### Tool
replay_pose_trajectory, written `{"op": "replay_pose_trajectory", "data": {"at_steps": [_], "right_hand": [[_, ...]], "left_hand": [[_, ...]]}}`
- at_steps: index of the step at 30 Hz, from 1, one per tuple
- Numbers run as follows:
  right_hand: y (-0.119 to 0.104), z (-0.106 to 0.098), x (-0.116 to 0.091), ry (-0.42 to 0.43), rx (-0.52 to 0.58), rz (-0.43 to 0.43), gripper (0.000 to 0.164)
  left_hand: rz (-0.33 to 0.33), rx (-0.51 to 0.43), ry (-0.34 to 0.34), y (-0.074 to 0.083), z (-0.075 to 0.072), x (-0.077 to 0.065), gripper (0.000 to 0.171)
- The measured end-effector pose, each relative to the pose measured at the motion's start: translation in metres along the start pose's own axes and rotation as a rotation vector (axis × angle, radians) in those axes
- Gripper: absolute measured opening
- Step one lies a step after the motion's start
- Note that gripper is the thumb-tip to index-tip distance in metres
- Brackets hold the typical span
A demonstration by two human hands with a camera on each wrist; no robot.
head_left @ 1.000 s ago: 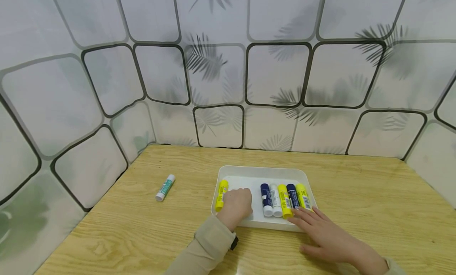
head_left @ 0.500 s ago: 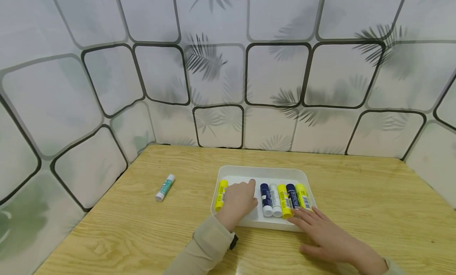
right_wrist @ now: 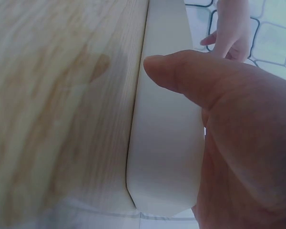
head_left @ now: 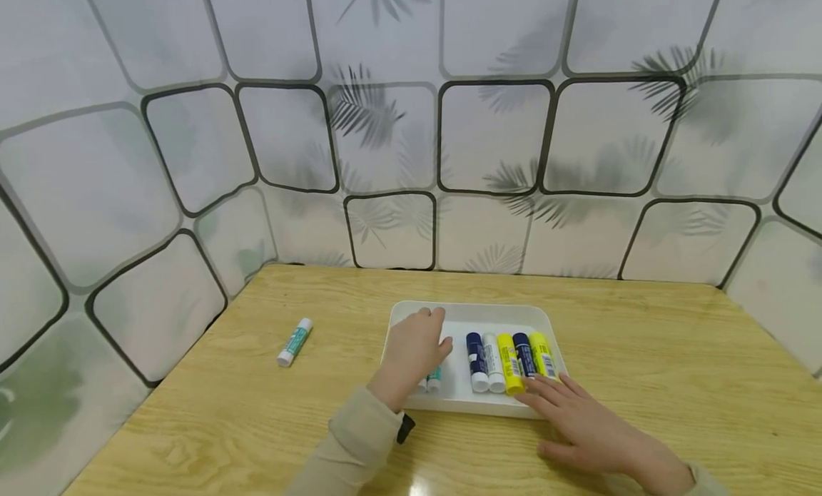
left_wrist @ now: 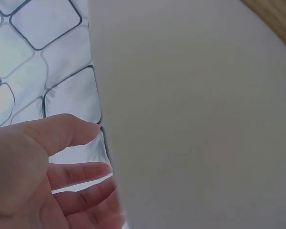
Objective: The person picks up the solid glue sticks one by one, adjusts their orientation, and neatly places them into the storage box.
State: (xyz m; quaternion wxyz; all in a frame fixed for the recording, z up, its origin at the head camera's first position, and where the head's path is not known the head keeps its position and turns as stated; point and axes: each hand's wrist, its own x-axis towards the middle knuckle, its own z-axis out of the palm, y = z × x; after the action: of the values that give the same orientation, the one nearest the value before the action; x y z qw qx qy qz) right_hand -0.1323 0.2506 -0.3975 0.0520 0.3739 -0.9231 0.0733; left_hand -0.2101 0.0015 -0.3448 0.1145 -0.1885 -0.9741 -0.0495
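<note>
Above the left part of a white tray (head_left: 475, 407), my left hand (head_left: 409, 350) hovers with loosely bent fingers. No object shows between its thumb and fingers (left_wrist: 83, 174) in the left wrist view, though the tray wall hides their tips. Ends of a teal-labelled glue stick (head_left: 434, 379) and of another one beside it peek out under that hand. My right hand (head_left: 591, 428) rests spread at the tray's front right rim, fingertips near a yellow glue stick (head_left: 510, 364). Alongside lie a navy glue stick (head_left: 477, 360), a white glue stick (head_left: 493, 364) and others in a row.
Left of the tray, a teal-and-white glue stick (head_left: 295, 342) lies on the wooden table (head_left: 212, 424). A patterned curtain (head_left: 385, 139) rises behind the table's back edge and along its left side.
My left hand has moved left and lifted a little, uncovering the ends of teal-labelled glue sticks and covering the yellow one at the tray's left. The right hand stays put.
</note>
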Motion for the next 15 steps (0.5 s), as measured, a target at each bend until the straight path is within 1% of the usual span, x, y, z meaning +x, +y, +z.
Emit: {"op": "replay_pose_trajectory", "data": {"at_steps": [4,10,13,15], "right_hand": [[0.000,0.000,0.000,0.012,-0.014,-0.010,0.059],[0.000,0.002,0.000,0.048,-0.050,-0.033,0.058],[0.000,0.002,0.000,0.073,-0.068,-0.049,0.059],[0.000,0.003,0.000,0.089,-0.079,-0.058,0.059]], "left_hand": [[-0.008,-0.030,0.025,-0.012,0.000,-0.002,0.037],[-0.003,-0.043,0.106,-0.030,0.000,-0.008,0.029],[-0.013,-0.053,0.117,-0.041,0.002,-0.010,0.028],[-0.023,-0.060,0.113,-0.048,0.004,-0.011,0.030]]}}
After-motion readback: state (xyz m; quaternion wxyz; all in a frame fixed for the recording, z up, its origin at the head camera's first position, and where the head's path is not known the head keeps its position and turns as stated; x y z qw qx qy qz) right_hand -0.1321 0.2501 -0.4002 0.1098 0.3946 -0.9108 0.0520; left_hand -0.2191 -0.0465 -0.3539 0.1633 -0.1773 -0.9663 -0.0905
